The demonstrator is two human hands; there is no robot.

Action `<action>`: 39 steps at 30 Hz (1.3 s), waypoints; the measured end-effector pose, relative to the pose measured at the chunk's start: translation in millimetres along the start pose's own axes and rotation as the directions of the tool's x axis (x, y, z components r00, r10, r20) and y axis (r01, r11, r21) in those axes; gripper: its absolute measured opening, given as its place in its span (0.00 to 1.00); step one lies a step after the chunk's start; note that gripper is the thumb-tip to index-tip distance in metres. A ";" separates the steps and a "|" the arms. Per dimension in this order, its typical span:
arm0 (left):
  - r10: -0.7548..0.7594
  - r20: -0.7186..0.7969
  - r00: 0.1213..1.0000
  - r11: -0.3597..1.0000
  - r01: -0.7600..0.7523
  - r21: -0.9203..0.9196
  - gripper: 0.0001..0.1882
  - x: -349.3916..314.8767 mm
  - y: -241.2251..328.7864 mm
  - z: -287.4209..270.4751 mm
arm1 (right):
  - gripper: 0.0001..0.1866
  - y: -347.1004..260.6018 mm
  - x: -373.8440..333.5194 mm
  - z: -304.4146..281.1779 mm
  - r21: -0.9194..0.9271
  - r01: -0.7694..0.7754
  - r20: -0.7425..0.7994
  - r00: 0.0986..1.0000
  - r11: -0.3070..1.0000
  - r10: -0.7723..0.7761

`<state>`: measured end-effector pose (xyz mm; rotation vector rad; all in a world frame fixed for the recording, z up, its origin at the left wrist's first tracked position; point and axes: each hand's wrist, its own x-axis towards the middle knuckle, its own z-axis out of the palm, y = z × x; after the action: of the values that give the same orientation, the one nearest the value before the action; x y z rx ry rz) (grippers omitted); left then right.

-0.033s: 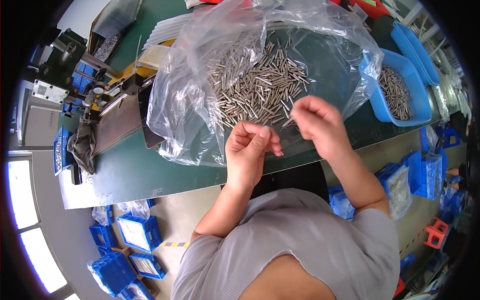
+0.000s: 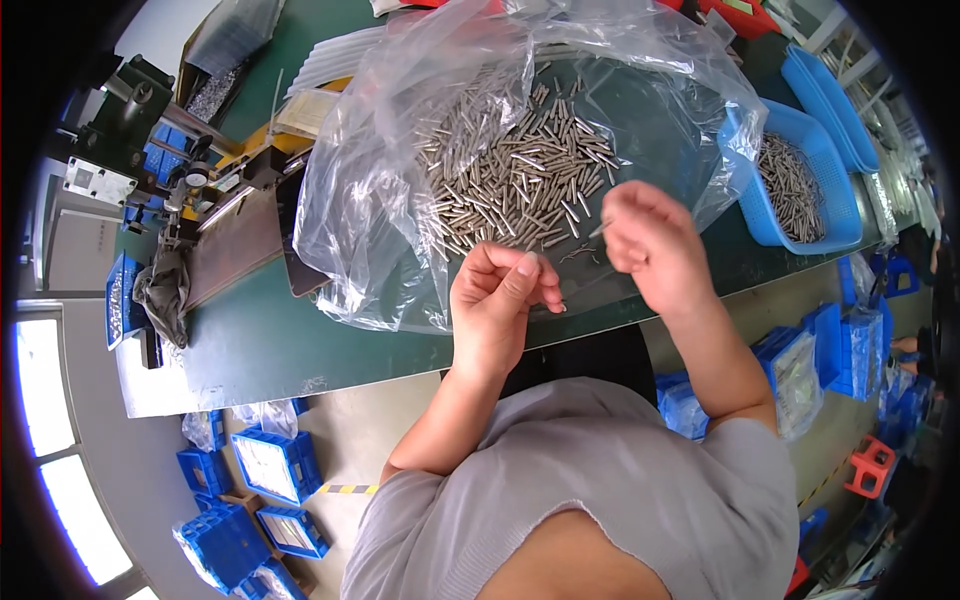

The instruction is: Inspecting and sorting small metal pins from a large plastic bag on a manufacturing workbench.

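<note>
The right hand (image 2: 655, 245) was raised at the near right edge of the plastic bag, its fingers curled in and its thumb side turned toward the bag's middle. It was closed narrow on a metal pin (image 2: 599, 230), which projected from the fingertips toward the bag. The right forearm (image 2: 725, 350) rose from a bent elbow, slanting inward to the bag; the hand was slightly blurred.

The left hand (image 2: 500, 300) stood at the bag's near edge with its palm side turned inward. Its thumb lay close along the forefinger, and the other fingers were bent loosely beneath; whether anything was gripped between them could not be told. The left forearm (image 2: 450, 420) ran obliquely up to the bag from a bent elbow.

The clear plastic bag (image 2: 365, 225) was spread on a green table (image 2: 350, 358), its mouth folded back. A pile of metal pins (image 2: 530, 185) lay in the bag's middle, beyond both hands. A few thin dark strands (image 2: 580, 253) lay at the bag's near side, between the hands.

Right of the bag stood a blue basket (image 2: 848, 222) containing more pins (image 2: 790, 195). Left of the bag stood a dark machine (image 2: 130, 110) and a crumpled cloth (image 2: 165, 290).
</note>
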<state>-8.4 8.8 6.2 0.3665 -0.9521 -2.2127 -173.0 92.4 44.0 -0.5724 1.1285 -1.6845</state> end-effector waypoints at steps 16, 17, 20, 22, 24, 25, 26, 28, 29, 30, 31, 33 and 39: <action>-0.018 0.015 1.000 0.999 0.018 -0.049 0.04 -0.3 1.5 -2.4 | 0.09 -2.9 21.7 -15.2 -0.852 0.523 0.517 0.830 -0.032 -0.209; -0.018 0.015 1.000 0.999 0.019 -0.049 0.04 -0.3 1.7 -2.1 | 0.09 -2.9 22.4 -14.7 -0.852 0.523 0.517 0.830 -0.031 -0.209; -0.014 0.014 1.000 0.999 0.014 -0.046 0.04 -0.3 2.5 -1.2 | 0.08 -3.1 23.9 -13.8 -0.819 0.570 0.573 0.800 -0.071 -0.179; -0.012 0.010 1.000 0.998 0.013 -0.054 0.04 0.1 2.6 -1.0 | 0.06 -1.9 24.6 -13.8 -0.795 0.602 0.602 0.768 -0.071 -0.221; -0.019 0.002 1.000 0.997 0.019 -0.070 0.04 0.8 3.2 -0.9 | 0.05 0.4 23.5 -8.6 -0.801 0.569 0.508 0.811 0.187 -0.289; -0.026 -0.003 1.000 0.996 0.025 -0.087 0.04 1.2 3.3 -0.7 | 0.04 0.4 21.6 -6.1 -0.743 0.511 0.399 0.857 0.432 -0.327; -0.026 -0.003 1.000 0.996 0.026 -0.084 0.04 1.6 3.7 -0.9 | 0.05 -3.4 17.5 -4.3 -0.692 0.362 0.313 0.930 0.625 -0.192; -0.034 0.014 0.999 0.995 0.035 -0.096 0.04 1.7 4.1 -1.0 | 0.06 -6.6 12.1 6.8 -0.578 0.271 0.283 0.951 0.770 -0.123; -0.036 0.016 0.999 0.995 0.037 -0.092 0.04 1.5 4.0 -0.9 | 0.07 -6.1 10.3 11.8 -0.446 0.166 0.264 0.963 0.879 -0.048; -0.041 0.012 0.999 0.995 0.042 -0.091 0.04 1.3 3.8 -1.0 | 0.07 -3.4 9.4 15.0 -0.440 0.189 0.268 0.961 0.878 -0.073; -0.045 0.008 0.999 0.995 0.046 -0.090 0.04 1.0 3.8 -1.4 | 0.07 -0.3 9.3 17.4 -0.437 0.191 0.267 0.961 0.879 -0.076; -0.045 0.012 0.999 0.995 0.046 -0.088 0.05 1.0 3.0 -2.7 | 0.06 4.2 9.6 20.6 -0.391 0.185 0.284 0.956 0.902 -0.073; -0.042 0.013 0.999 0.995 0.043 -0.095 0.05 0.9 3.3 -3.0 | 0.05 3.3 3.9 26.1 -0.540 0.316 0.264 0.944 0.780 -0.200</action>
<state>-5.9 5.0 6.5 0.3335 -0.8478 -2.2918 -152.4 77.8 52.4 -1.3049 1.4735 -1.4478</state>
